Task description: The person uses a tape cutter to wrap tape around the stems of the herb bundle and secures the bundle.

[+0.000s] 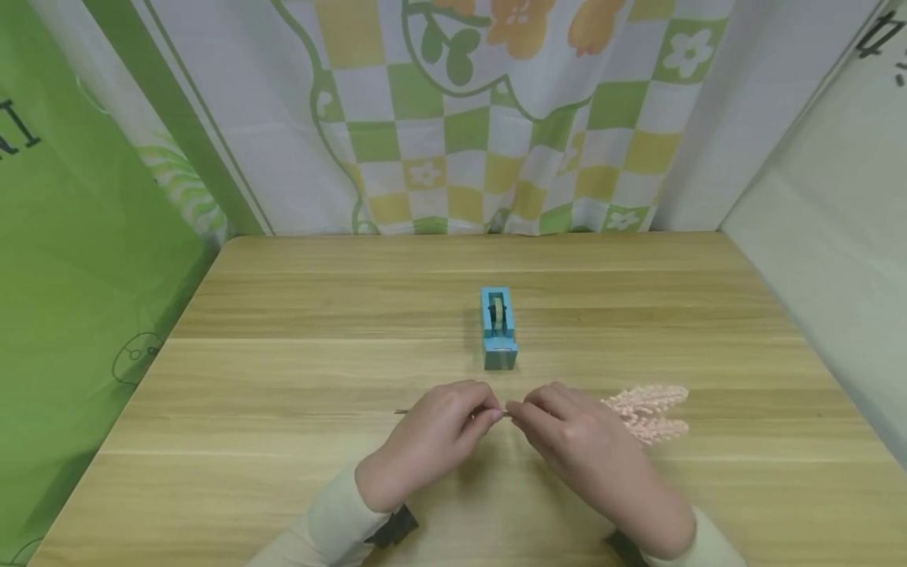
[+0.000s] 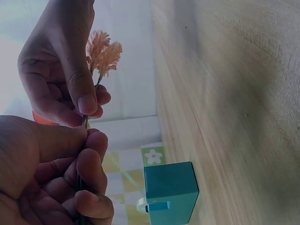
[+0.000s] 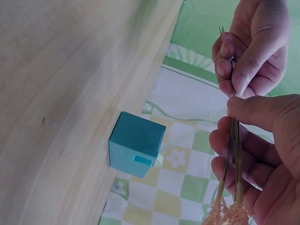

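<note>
Head view: blue dispenser holds tape beyond pinched flower stems.

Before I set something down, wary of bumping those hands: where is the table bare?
Bare table runs from the dispenser to each side edge, and behind it to the curtain. Crowded: in front of the dispenser, where the left hand and right hand pinch stems, flowers right of them.

There are two bare hands, at least two fluffy pale-pink flower sprigs, one boxy blue tape dispenser, one narrow pale tape roll and one wood-grain table.
</note>
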